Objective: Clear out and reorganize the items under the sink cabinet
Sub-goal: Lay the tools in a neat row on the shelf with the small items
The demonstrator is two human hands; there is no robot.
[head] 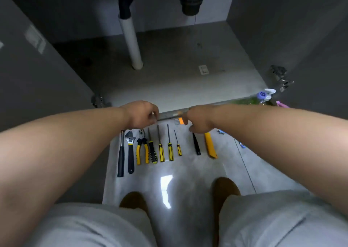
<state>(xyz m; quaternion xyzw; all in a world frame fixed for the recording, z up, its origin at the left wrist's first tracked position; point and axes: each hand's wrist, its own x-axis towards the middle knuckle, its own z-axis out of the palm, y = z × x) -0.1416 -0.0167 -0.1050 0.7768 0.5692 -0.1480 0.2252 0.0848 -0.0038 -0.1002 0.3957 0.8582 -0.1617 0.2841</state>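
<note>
Head view: I am gripping a metal strip (169, 115) by its ends, left hand (141, 114) and right hand (199, 119) both curled on it.

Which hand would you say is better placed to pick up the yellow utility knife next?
Probably the right. The right hand is just at the far end of the yellow utility knife; the left hand is over the pliers, farther along the row.

I read no whole words here. Blue cap (262, 94): white swirl sign (G or 6, can't tell). Sticker (203, 69) on cabinet floor (169, 58): print too blurred.
</note>
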